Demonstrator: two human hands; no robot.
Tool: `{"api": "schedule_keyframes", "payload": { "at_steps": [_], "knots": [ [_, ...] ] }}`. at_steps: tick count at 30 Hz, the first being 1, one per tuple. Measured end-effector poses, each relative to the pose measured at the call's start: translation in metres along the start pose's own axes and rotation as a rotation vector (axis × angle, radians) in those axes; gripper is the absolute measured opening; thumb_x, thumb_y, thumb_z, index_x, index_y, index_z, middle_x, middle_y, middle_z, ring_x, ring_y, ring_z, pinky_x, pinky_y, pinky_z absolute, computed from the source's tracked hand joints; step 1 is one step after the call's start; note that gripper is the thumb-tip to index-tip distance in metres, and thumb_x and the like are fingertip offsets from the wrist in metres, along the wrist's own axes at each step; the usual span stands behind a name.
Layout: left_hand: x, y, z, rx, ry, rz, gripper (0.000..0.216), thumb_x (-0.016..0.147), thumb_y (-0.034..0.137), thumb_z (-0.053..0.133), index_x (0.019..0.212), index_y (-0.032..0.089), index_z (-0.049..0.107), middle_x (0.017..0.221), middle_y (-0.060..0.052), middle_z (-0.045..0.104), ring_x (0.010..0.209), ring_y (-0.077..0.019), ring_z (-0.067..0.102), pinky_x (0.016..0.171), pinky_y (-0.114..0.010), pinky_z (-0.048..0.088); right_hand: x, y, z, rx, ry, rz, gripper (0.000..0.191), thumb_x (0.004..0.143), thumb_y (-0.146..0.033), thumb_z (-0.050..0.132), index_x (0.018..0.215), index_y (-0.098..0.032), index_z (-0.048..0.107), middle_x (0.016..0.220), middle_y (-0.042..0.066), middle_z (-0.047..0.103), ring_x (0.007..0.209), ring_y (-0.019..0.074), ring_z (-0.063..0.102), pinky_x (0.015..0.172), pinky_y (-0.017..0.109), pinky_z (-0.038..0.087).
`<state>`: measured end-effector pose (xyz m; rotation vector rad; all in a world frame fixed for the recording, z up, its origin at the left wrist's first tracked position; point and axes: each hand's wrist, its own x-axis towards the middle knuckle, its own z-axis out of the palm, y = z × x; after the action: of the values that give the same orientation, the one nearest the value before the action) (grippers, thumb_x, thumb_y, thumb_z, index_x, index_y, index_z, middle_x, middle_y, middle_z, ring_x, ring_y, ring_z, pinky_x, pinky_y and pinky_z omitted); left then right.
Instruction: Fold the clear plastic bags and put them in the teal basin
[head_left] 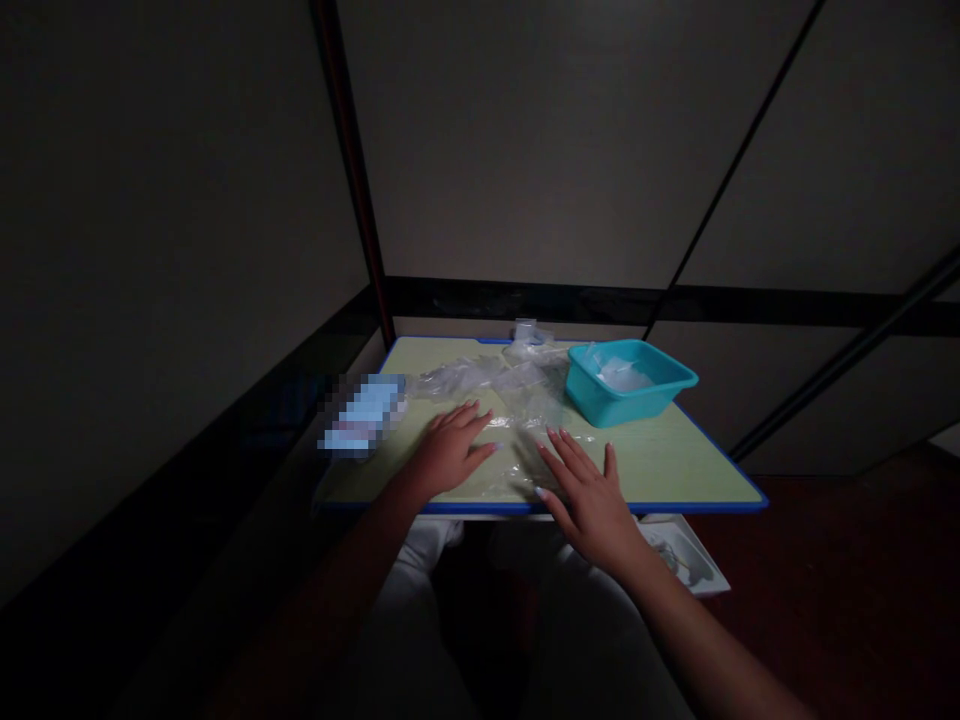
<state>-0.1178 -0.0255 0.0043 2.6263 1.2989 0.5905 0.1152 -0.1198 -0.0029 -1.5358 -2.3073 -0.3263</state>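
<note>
A clear plastic bag (517, 475) lies flat near the front edge of the small table (675, 475), between my two hands. My left hand (450, 450) is spread out, its fingers at the left side of the clear plastic. On the other side, my right hand (592, 500) hovers or rests with fingers apart over the plastic's right part; whether it touches cannot be made out. Neither hand grips anything. Behind them, a heap of crumpled clear bags (472, 375) stretches across the back of the table.
A turquoise basin (630, 400) with whitish plastic inside stands at the back right. At the left edge lies a blurred-out, lit phone-like object (365, 415). Below the table on the right is a white tray (705, 570) holding something clear. Panelled walls (517, 150) close in behind and left.
</note>
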Motion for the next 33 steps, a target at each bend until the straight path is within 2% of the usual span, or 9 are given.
{"api": "schedule_keyframes", "payload": {
  "at_steps": [4, 7, 10, 12, 17, 20, 25, 28, 33],
  "knots": [
    [0.025, -0.005, 0.007, 0.023, -0.087, 0.038, 0.059, 0.09, 0.049, 0.041, 0.141, 0.022, 0.031, 0.151, -0.01, 0.024, 0.139, -0.0235, 0.02, 0.109, -0.048, 0.018, 0.053, 0.006, 0.0, 0.059, -0.064, -0.118, 0.058, 0.092, -0.042, 0.038, 0.145, -0.022, 0.023, 0.151, 0.011, 0.02, 0.138, 0.0255, 0.02, 0.106, 0.062, 0.003],
    [0.028, -0.01, 0.018, 0.035, -0.177, 0.057, 0.059, 0.09, 0.047, 0.039, 0.142, 0.022, 0.027, 0.151, -0.009, 0.024, 0.139, -0.0231, 0.021, 0.109, -0.052, 0.016, 0.083, 0.021, 0.01, 0.086, -0.144, -0.169, 0.057, 0.092, -0.043, 0.04, 0.142, -0.018, 0.029, 0.146, 0.015, 0.032, 0.135, 0.0262, 0.027, 0.107, 0.059, 0.005],
    [0.025, -0.015, 0.026, 0.035, -0.192, 0.074, 0.056, 0.092, 0.045, 0.036, 0.142, 0.023, 0.026, 0.15, -0.008, 0.027, 0.138, -0.0213, 0.022, 0.109, -0.052, 0.016, 0.1, 0.038, 0.021, 0.116, -0.231, -0.252, 0.05, 0.087, -0.039, 0.05, 0.132, -0.018, 0.045, 0.133, 0.015, 0.049, 0.128, 0.0272, 0.037, 0.106, 0.056, 0.016],
    [0.023, -0.016, 0.028, 0.032, -0.193, 0.077, 0.055, 0.092, 0.043, 0.037, 0.143, 0.025, 0.025, 0.15, -0.007, 0.027, 0.138, -0.0199, 0.022, 0.109, -0.05, 0.017, 0.108, 0.046, 0.027, 0.172, -0.259, -0.282, 0.042, 0.083, -0.035, 0.057, 0.122, -0.018, 0.055, 0.121, 0.014, 0.056, 0.118, 0.0264, 0.046, 0.101, 0.048, 0.028],
    [0.021, -0.016, 0.023, -0.012, -0.203, 0.08, 0.052, 0.091, 0.039, 0.044, 0.14, 0.031, 0.03, 0.149, -0.003, 0.03, 0.138, -0.0185, 0.025, 0.11, -0.048, 0.017, 0.126, 0.065, 0.043, 0.352, -0.27, -0.191, 0.034, 0.076, -0.033, 0.066, 0.106, -0.018, 0.062, 0.095, 0.008, 0.062, 0.091, 0.0213, 0.055, 0.081, 0.03, 0.04],
    [0.016, -0.016, 0.019, -0.041, -0.174, 0.092, 0.052, 0.089, 0.039, 0.049, 0.138, 0.032, 0.034, 0.147, -0.003, 0.033, 0.136, -0.02, 0.028, 0.11, -0.048, 0.018, 0.134, 0.075, 0.053, 0.369, -0.271, -0.158, 0.034, 0.07, -0.029, 0.072, 0.1, -0.017, 0.062, 0.086, 0.005, 0.061, 0.08, 0.0186, 0.055, 0.072, 0.027, 0.039],
    [0.011, -0.02, 0.02, -0.067, -0.012, 0.052, 0.044, 0.088, 0.033, 0.051, 0.131, 0.025, 0.048, 0.137, -0.006, 0.049, 0.127, -0.0207, 0.042, 0.108, -0.041, 0.028, 0.133, 0.076, 0.058, 0.399, -0.201, -0.133, 0.022, 0.067, -0.028, 0.073, 0.084, -0.017, 0.063, 0.093, 0.006, 0.059, 0.092, 0.0212, 0.051, 0.078, 0.029, 0.036],
    [0.013, -0.022, 0.023, -0.062, 0.083, 0.033, 0.038, 0.086, 0.024, 0.052, 0.123, 0.021, 0.056, 0.129, -0.007, 0.056, 0.122, -0.0199, 0.047, 0.106, -0.036, 0.033, 0.13, 0.071, 0.057, 0.43, -0.172, -0.128, 0.012, 0.068, -0.022, 0.071, 0.075, -0.017, 0.062, 0.088, 0.005, 0.06, 0.091, 0.02, 0.051, 0.078, 0.028, 0.035],
    [0.016, -0.025, 0.026, -0.018, 0.149, -0.02, 0.04, 0.08, 0.023, 0.06, 0.119, 0.019, 0.059, 0.126, -0.009, 0.056, 0.119, -0.023, 0.048, 0.105, -0.037, 0.035, 0.128, 0.07, 0.059, 0.51, -0.169, -0.085, 0.011, 0.073, -0.018, 0.064, 0.083, -0.016, 0.061, 0.075, 0.001, 0.062, 0.073, 0.0141, 0.054, 0.066, 0.023, 0.037]
  ]
}}
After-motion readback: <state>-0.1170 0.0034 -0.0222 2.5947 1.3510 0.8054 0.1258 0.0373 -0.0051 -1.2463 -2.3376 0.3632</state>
